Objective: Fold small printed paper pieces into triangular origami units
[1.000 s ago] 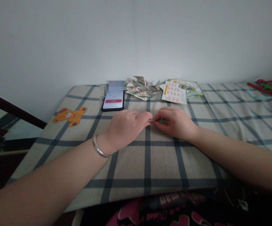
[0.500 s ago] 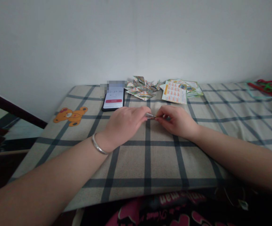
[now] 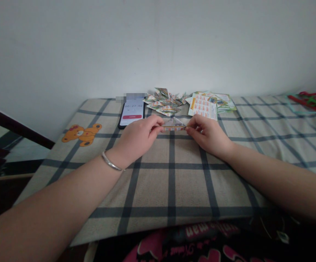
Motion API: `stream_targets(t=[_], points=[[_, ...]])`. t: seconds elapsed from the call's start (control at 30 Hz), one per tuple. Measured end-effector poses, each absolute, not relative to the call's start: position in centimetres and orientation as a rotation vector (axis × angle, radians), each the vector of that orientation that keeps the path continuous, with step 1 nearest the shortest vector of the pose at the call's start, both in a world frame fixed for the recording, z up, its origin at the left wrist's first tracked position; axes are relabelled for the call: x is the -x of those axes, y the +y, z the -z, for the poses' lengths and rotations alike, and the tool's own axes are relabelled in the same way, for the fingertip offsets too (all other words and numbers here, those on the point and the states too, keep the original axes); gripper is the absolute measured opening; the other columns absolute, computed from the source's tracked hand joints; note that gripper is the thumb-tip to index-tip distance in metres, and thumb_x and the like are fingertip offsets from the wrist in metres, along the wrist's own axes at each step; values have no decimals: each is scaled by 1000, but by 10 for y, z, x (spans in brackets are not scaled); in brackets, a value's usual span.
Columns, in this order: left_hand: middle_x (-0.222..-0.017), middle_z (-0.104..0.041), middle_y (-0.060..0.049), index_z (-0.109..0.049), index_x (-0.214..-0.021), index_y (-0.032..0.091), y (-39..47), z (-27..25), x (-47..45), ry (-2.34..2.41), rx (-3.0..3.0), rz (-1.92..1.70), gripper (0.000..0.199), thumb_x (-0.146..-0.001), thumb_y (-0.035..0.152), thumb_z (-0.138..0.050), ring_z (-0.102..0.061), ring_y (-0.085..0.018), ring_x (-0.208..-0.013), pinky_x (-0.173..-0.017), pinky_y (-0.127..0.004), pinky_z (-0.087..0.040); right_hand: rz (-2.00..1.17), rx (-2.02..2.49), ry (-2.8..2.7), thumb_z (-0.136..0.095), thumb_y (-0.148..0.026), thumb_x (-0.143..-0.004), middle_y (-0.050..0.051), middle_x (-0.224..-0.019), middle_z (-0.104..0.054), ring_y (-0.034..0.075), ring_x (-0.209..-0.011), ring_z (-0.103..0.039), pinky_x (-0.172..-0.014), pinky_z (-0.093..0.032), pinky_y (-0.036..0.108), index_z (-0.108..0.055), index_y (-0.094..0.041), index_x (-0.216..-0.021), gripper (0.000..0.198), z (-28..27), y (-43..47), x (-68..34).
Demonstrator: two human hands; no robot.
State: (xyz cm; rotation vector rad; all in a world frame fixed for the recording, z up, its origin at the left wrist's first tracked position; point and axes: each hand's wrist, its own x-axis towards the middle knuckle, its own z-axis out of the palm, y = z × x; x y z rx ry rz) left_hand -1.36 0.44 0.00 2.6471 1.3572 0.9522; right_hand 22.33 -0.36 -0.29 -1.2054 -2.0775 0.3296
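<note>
Between my hands is a small folded piece of printed paper [image 3: 174, 125], with a triangular part rising above a patterned lower strip. My left hand [image 3: 141, 133], with a silver bangle at its wrist, pinches the paper's left end. At the right end, the fingertips of my right hand [image 3: 208, 134] are closed on the same paper. Just behind lies a pile of folded paper pieces [image 3: 165, 103]. To its right are several flat printed sheets [image 3: 203, 105], one with a grid of orange print.
A phone [image 3: 132, 111] showing a timer lies behind my left hand. An orange bear picture [image 3: 83, 134] is on the left of the checked tablecloth [image 3: 152, 189]. Red and green items [image 3: 311, 102] sit at the far right. A wall [image 3: 158, 47] stands behind the table.
My hands have moved apart and slightly away from me, each still gripping the paper. More of the folded paper now shows between them, its triangular part visible.
</note>
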Motion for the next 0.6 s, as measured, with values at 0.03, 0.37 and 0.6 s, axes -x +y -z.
stream_targets(t=[0.03,0.37,0.6], points=[[-84,-71,1,-61,-98,20,4,0,14,1361,-2633,-947,10,-91,25,-55,-65,-14,-72,-60,-25,-42,-333,1201,-2069,-56,-24,-86,0,-67,-59,12,-57,-51,-53,-40,25,-56,-19,-78,10,3,-4,-223],[-74,-63,-1,-59,-80,17,-6,-1,5,1236,-2877,-927,11,-88,25,-56,-59,-16,-69,-61,-28,-38,-396,1088,-2106,-60,-24,-84,0,-66,-60,11,-57,-52,-52,-40,23,-59,-18,-75,11,4,-2,-221],[-81,-69,0,-63,-87,19,-11,-2,1,1142,-2871,-876,10,-90,26,-57,-64,-18,-77,-70,-30,-42,-296,1027,-2248,-63,-26,-84,2,-71,-64,12,-63,-56,-56,-39,24,-64,-17,-80,10,3,-7,-219]])
